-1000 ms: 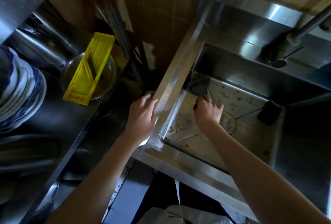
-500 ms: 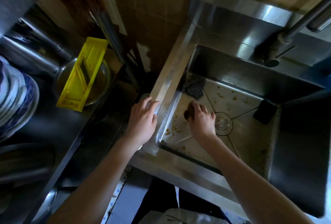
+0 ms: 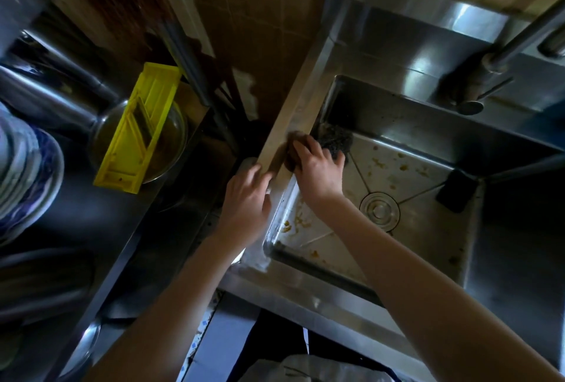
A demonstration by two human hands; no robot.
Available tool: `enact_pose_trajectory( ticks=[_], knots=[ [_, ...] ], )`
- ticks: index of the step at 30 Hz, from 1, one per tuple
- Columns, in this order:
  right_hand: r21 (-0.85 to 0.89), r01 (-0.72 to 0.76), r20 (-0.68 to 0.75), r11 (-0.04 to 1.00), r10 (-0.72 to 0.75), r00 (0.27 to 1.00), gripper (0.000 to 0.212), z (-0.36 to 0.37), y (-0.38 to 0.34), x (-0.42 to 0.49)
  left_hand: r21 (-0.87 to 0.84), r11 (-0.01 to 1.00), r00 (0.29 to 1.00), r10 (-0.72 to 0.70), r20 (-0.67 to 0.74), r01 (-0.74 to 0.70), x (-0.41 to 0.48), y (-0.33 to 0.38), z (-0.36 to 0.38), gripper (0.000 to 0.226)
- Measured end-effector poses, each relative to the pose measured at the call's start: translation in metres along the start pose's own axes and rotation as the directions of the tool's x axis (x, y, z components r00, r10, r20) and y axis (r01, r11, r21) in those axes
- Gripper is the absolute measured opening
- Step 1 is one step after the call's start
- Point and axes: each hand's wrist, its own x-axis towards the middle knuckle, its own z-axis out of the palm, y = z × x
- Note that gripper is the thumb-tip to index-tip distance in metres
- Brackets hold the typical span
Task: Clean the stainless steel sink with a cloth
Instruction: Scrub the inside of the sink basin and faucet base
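1. Head view: the sink (image 3: 301, 112) fills the right side. Its floor has yellow-brown food bits (image 3: 382, 164) on it, close to the round drain (image 3: 379, 212).
2. The right hand (image 3: 318, 170) reaches into the sink at its left wall. Its fingers (image 3: 305, 149) curl over a small brown cloth (image 3: 290, 157) and press it against the top of that wall, right at the rim.
3. Most of the cloth is hidden under the hand, so I cannot tell its shape.
4. The left hand (image 3: 247, 195) rests on the sink's left rim, just beside the right hand. Its fingers (image 3: 260, 174) lie loose and hold nothing. I think it props the person up.
5. A dark wire scrubber (image 3: 336, 137) sits in the far left corner of the sink, right behind the right hand. A black block (image 3: 457, 190) lies on the right part of the floor. The tap (image 3: 489, 67) stands at the back.
6. On the left, a dark bench (image 3: 91, 229) carries a yellow slicer (image 3: 137, 128) lying across a metal bowl (image 3: 174, 143). Blue and white plates (image 3: 27, 174) are at the picture's edge.
7. I think the step now is wiping the left wall and rim. The job looks far from done, because the floor is dirty.
8. The next move needs a firm push on the cloth and a rub along the wall. Then the cloth should go down to the floor and sweep the bits toward the drain. The scrubber may be in the way.
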Motion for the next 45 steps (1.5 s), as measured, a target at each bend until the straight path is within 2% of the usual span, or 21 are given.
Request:
enact_pose_trajectory(
  ticks=[6,10,18,27,31,35,38,42,45],
  knots=[
    [-0.027,-0.184,0.007,0.983,0.184,0.983,0.052,-0.014,0.014,0.038,0.028,1.0,1.0,-0.001,0.019,0.001,0.007,0.001,-0.004,0.045],
    [0.057,-0.313,0.121,0.948,0.305,0.945,0.046,-0.008,0.041,0.036,0.01,1.0,1.0,-0.012,0.013,0.012,0.009,0.001,-0.006,0.043],
    [0.268,-0.422,0.25,0.866,0.36,0.899,0.048,0.022,0.079,-0.024,0.016,1.0,1.0,0.016,0.001,-0.016,0.009,-0.001,-0.002,0.041],
    [0.492,-0.466,0.343,0.735,0.329,0.88,0.045,0.034,0.054,-0.074,0.051,0.999,1.0,0.011,0.016,-0.011,0.0,0.006,0.002,0.042],
    [0.62,-0.414,0.288,0.667,0.296,0.91,0.045,0.029,0.039,-0.079,0.066,0.998,1.0,0.015,0.017,-0.016,-0.007,0.008,0.002,0.042],
    [0.671,-0.283,0.103,0.686,0.291,0.951,0.049,0.003,0.023,-0.055,0.058,0.998,1.0,0.004,-0.001,-0.004,-0.009,0.009,0.0,0.044],
    [0.623,-0.163,-0.024,0.765,0.226,0.974,0.05,-0.011,0.009,-0.027,0.044,0.999,0.999,0.017,-0.028,-0.016,-0.004,0.009,-0.002,0.043],
    [0.406,-0.061,-0.041,0.912,0.084,0.996,0.05,-0.008,-0.002,0.0,0.036,0.999,0.998,0.01,-0.056,-0.008,0.009,0.008,-0.006,0.042],
    [0.199,-0.037,-0.066,0.979,0.051,0.996,0.047,-0.001,0.001,0.014,0.02,1.0,0.998,0.0,-0.062,0.001,0.018,0.006,-0.008,0.042]
  ],
)
